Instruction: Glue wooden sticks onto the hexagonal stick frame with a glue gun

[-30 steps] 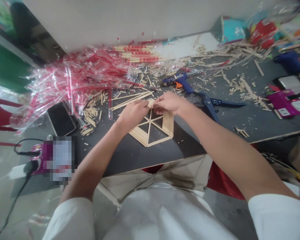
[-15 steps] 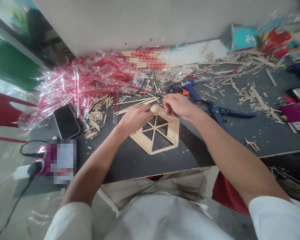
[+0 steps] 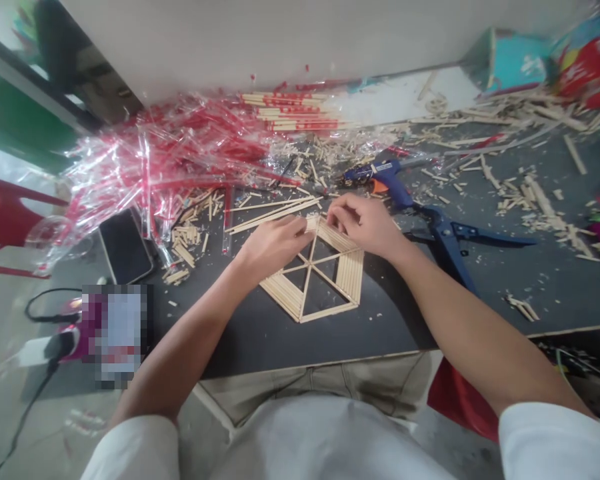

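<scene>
A hexagonal frame of wooden sticks (image 3: 351, 277) lies flat on the dark table, with spokes crossing at its middle and layered sticks along several sides. My left hand (image 3: 279, 243) rests on its upper left side, thumb and fingers pinched together at the rim. My right hand (image 3: 365, 223) is at the top right side, fingers curled down against the sticks; anything between those fingertips is hidden. Behind my left hand lie a few loose long sticks (image 3: 275, 212). A blue glue gun (image 3: 387, 179) and blue-handled cutters (image 3: 450, 243) lie beyond and beside my right hand.
Clear and red plastic wrappers (image 3: 180, 147) are heaped at the back left, beside a bundle of wrapped chopsticks (image 3: 297, 112). Cut stick pieces (image 3: 540, 200) litter the right side. A phone (image 3: 125, 247) lies at left, near a plugged-in power strip (image 3: 83, 340). A turquoise cup (image 3: 517, 60) stands at the back.
The view has shifted slightly, bringing the table lower and wider in the picture. My right hand has come down closer onto the frame's upper right side; my left hand stays at the upper left.
</scene>
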A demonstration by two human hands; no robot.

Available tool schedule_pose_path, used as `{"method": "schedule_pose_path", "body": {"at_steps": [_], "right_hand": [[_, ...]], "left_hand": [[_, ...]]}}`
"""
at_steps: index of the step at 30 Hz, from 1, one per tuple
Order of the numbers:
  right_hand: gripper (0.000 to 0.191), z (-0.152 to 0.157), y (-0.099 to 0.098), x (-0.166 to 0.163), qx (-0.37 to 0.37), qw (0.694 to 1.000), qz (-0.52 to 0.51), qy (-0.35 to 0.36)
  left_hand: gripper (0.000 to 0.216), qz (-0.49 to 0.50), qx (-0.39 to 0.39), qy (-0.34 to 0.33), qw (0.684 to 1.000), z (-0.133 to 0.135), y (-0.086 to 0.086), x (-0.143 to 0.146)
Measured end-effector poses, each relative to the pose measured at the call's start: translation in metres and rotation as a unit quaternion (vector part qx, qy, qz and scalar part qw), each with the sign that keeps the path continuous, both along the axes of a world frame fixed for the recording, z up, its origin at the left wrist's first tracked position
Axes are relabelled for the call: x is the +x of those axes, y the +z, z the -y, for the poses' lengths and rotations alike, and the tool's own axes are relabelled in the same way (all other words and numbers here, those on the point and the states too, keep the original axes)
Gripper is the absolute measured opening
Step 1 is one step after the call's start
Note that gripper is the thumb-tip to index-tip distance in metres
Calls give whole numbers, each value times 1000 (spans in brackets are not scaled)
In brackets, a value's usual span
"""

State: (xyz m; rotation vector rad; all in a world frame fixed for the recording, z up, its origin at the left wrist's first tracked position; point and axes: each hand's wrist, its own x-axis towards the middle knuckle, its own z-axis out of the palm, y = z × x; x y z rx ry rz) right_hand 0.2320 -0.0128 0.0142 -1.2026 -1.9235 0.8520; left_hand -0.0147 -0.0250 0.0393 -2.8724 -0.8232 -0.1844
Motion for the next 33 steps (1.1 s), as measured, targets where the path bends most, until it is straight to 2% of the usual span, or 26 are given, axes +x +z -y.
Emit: {"method": "schedule_pose_path", "body": {"at_steps": [5, 17, 26, 29, 33], "right_hand": [[18, 6, 1, -4, 20, 1000, 21, -8], [26, 5, 2, -8, 16, 997, 75, 5], [27, 4, 0, -9, 28, 997, 70, 17], [27, 4, 0, -9, 24, 997, 71, 24], [31, 6, 1, -11, 32, 997, 68, 32]], "left_hand": [[28, -11, 18, -12, 1000, 4, -1, 7], [32, -15, -37, -19, 999, 1, 7, 12], [33, -6, -53, -15, 998, 0, 5, 12], [33, 34, -87, -4, 996, -4, 2, 8], [29, 115, -177, 25, 977, -13, 3, -1]]}}
